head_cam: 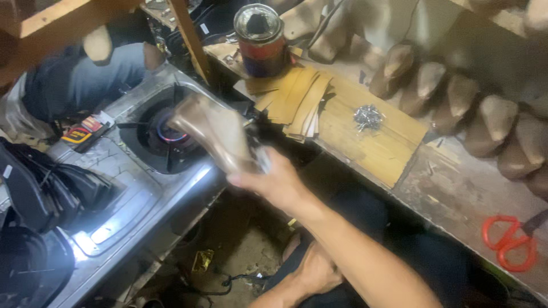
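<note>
While the gas burner [171, 134] glowed at nine o'clock, the right hand [274, 182] grasped a tan shoe last [214, 131] over its flame, heating apparently unfinished. The left hand [317, 271] rested curled at six o'clock, grasping nothing visible. A red-and-blue banded tin [261, 40] stood at twelve, red scissors [508, 239] at four on the desk [456, 188].

A shoe last [214, 132] is held by the right hand [273, 181] above a lit gas stove [165, 137], which is set left of a wooden board [374, 137]. On the board are laid leather strips [297, 100] (left side) and a heap of nails [368, 117]; a tin can [261, 40] is placed behind the strips. Scissors [508, 239] are laid at far right, and the left hand [314, 271] is kept low, in front.
</note>
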